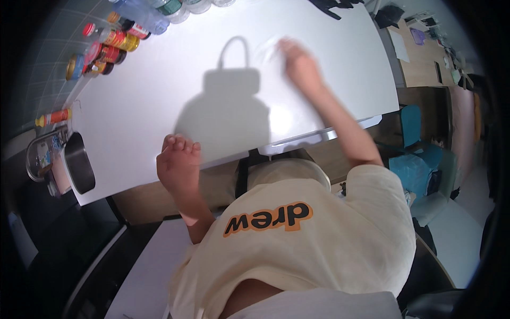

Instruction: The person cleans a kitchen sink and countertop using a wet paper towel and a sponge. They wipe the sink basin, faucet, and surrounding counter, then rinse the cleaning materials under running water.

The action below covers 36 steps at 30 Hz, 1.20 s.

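Observation:
My right hand (301, 65) is stretched out over the white countertop (338, 79), blurred by motion. Its fingers are closed on a thin whitish piece (267, 50), perhaps tissue or plastic film, too blurred to tell. My left hand (179, 161) is at the counter's front edge, its fingers curled together. Nothing shows in it, though its palm is hidden. A dark shadow of my head and shoulders lies on the counter between both hands.
Several bottles, among them a yellow oil bottle (121, 39), and jars line the wall at the back left. A steel sink (79, 163) is at the left end. Black gloves (336, 6) lie at the far edge. A blue chair (411, 125) stands to the right.

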Motion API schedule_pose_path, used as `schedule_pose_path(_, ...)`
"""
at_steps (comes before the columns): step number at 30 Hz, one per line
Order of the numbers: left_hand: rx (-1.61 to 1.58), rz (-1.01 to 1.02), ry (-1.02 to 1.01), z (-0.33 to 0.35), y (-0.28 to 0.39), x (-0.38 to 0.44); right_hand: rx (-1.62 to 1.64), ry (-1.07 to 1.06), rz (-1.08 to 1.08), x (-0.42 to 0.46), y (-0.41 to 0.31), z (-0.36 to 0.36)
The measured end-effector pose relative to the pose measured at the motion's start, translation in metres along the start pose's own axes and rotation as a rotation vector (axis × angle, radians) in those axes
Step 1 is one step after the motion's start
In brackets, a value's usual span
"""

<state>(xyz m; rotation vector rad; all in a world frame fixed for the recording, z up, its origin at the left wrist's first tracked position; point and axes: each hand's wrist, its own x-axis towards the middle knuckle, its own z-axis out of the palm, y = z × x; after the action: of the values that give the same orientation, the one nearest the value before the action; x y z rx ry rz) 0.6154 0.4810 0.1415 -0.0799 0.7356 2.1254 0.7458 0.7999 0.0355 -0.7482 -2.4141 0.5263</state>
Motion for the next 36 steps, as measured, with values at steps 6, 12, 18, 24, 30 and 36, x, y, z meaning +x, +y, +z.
schedule_pose_path(6,0.063,0.107,0.162,-0.022,0.010,-0.027,-0.195,0.374,0.186,0.093,0.054,0.021)
schedule_pose_path(12,0.093,0.010,0.107,0.012,-0.010,0.007,0.140,-0.244,-0.270,-0.029,-0.111,0.071)
schedule_pose_path(18,0.276,-0.054,-0.106,0.033,-0.030,0.035,-0.223,0.125,0.009,-0.040,0.082,-0.057)
schedule_pose_path(24,1.133,0.146,-0.084,0.050,-0.036,0.031,-0.285,0.402,0.493,0.003,0.183,-0.107)
schedule_pose_path(30,1.218,0.156,-0.111,0.069,-0.045,0.028,0.115,0.187,-0.121,-0.004,-0.055,0.063)
schedule_pose_path(36,1.168,0.165,-0.222,0.069,-0.052,0.044,0.387,-0.016,-0.110,-0.094,-0.050,-0.021)
